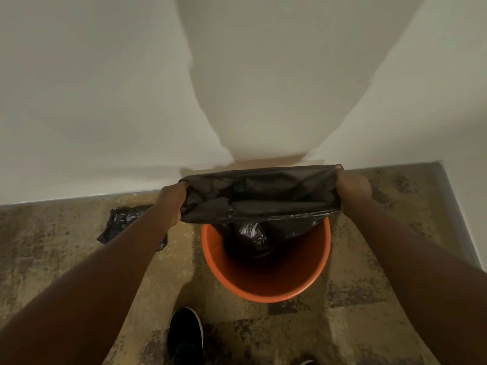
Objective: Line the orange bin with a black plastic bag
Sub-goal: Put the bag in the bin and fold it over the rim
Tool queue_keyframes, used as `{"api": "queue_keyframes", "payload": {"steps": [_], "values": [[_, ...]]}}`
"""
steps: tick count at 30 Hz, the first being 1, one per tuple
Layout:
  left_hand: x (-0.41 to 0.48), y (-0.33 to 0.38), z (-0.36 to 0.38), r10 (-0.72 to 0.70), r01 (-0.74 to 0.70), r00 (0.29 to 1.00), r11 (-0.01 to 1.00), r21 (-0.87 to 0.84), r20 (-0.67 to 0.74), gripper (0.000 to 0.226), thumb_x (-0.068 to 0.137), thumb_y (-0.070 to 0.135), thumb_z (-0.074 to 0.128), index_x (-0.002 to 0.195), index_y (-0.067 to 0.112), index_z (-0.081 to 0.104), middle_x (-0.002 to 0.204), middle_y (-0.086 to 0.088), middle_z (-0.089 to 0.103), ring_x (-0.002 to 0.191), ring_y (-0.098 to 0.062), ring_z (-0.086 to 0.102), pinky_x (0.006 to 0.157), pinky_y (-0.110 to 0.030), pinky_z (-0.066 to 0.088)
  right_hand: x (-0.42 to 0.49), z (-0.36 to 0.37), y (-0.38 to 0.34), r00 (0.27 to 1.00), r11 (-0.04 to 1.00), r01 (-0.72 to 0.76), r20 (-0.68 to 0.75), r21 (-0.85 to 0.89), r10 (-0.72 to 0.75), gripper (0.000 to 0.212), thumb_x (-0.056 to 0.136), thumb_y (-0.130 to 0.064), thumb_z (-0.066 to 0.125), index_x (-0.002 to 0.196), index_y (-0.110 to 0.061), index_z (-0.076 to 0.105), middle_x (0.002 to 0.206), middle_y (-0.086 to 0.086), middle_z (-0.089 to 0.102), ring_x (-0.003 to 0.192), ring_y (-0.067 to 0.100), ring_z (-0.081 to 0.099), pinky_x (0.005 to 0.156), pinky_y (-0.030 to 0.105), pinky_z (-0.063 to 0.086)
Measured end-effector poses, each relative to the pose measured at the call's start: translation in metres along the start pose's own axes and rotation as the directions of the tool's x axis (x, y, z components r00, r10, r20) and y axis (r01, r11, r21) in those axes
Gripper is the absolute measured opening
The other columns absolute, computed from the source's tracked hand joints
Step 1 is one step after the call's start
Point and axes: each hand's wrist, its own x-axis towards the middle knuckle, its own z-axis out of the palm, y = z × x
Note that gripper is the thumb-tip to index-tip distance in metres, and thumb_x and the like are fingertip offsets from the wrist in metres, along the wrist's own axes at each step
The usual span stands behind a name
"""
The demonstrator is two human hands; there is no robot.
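Shiny crinkly black plastic bag (259,196) stretched wide, left hand (172,204) at 9 o'clock, right hand (351,189) at 3 o'clock, fingers clamped on its edges, bottom hung into round orange plastic bin (266,285)

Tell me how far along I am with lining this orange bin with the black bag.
Done: the black bag is opened out, and its bottom end already hangs down inside the orange bin. In hand: your left hand and right hand each grip one side of the bag's mouth, stretched wide above the rim. Left: lower the bag fully and fold its mouth over the rim, which is still bare orange all round.
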Motion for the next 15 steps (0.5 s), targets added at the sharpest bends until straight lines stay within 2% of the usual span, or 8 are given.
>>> {"api": "queue_keyframes", "payload": {"steps": [3,5,6,8,10,12,13,15], "values": [[0.004,-0.001,0.001,-0.06,0.057,0.998,0.996,0.065,0.037,0.009,0.096,0.019,0.064,0.091,0.012,0.065,0.085,-0.009,0.069,0.071,-0.024,0.064,0.049,-0.03,0.05,0.009,0.001,0.006,0.993,0.989,-0.096,0.077,0.11,0.088,0.047,0.099,-0.044,0.059,0.121,-0.003,0.066,0.107,0.011,0.07,0.097,0.034,0.071,0.081,0.04,0.06],[0.004,-0.005,-0.002,-0.111,0.099,0.991,0.983,0.152,0.071,0.009,0.098,0.013,0.061,0.1,0.006,0.066,0.089,-0.012,0.072,0.068,-0.025,0.065,0.05,-0.031,0.052,0.01,0.0,0.012,0.972,0.973,-0.192,0.162,0.132,0.17,0.035,0.096,-0.033,0.069,0.113,-0.002,0.065,0.102,0.014,0.071,0.078,0.027,0.073,0.06,0.034,0.06],[0.002,-0.008,-0.004,-0.139,0.121,0.987,0.975,0.186,0.083,0.011,0.099,0.012,0.06,0.104,0.004,0.066,0.086,-0.014,0.074,0.063,-0.026,0.066,0.049,-0.032,0.053,0.01,-0.001,0.015,0.961,0.972,-0.214,0.202,0.099,0.191,0.029,0.096,-0.028,0.071,0.105,-0.001,0.064,0.095,0.016,0.07,0.064,0.026,0.072,0.048,0.029,0.055],[-0.003,-0.013,-0.011,-0.197,0.168,0.972,0.963,0.209,0.125,0.013,0.099,0.015,0.061,0.101,0.003,0.067,0.065,-0.013,0.075,0.047,-0.026,0.069,0.04,-0.028,0.054,0.007,-0.004,0.024,0.945,0.971,-0.235,0.243,0.031,0.221,0.027,0.095,-0.026,0.074,0.091,-0.002,0.062,0.086,0.018,0.069,0.044,0.026,0.069,0.034,0.023,0.048],[-0.01,-0.02,-0.018,-0.26,0.223,0.942,0.958,0.182,0.212,0.019,0.097,0.02,0.065,0.106,0.003,0.069,0.064,-0.013,0.076,0.049,-0.026,0.073,0.042,-0.031,0.057,0.002,-0.01,0.034,0.923,0.962,-0.268,0.299,0.053,0.241,0.034,0.093,-0.034,0.076,0.098,-0.002,0.065,0.085,0.019,0.071,0.046,0.026,0.071,0.039,0.024,0.052],[-0.019,-0.029,-0.025,-0.282,0.259,0.911,0.959,0.114,0.3,0.029,0.093,0.029,0.071,0.109,0.005,0.07,0.079,-0.015,0.08,0.065,-0.032,0.078,0.052,-0.039,0.062,-0.006,-0.017,0.048,0.886,0.939,-0.32,0.391,0.123,0.251,0.053,0.084,-0.049,0.078,0.109,-0.003,0.067,0.094,0.02,0.078,0.07,0.031,0.077,0.059,0.034,0.061],[-0.024,-0.034,-0.029,-0.269,0.259,0.908,0.963,0.073,0.322,0.037,0.087,0.035,0.077,0.109,0.006,0.071,0.087,-0.016,0.08,0.075,-0.035,0.078,0.062,-0.044,0.064,-0.013,-0.021,0.054,0.869,0.928,-0.333,0.437,0.168,0.232,0.063,0.077,-0.057,0.08,0.111,-0.005,0.068,0.096,0.019,0.08,0.075,0.033,0.078,0.062,0.037,0.062],[-0.035,-0.047,-0.036,-0.232,0.242,0.909,0.97,0.015,0.346,0.057,0.073,0.045,0.086,0.113,0.009,0.071,0.1,-0.017,0.08,0.095,-0.039,0.076,0.087,-0.051,0.06,-0.026,-0.028,0.069,0.851,0.917,-0.323,0.496,0.235,0.172,0.08,0.06,-0.068,0.084,0.114,-0.011,0.07,0.098,0.014,0.081,0.074,0.03,0.078,0.054,0.034,0.06]]}}
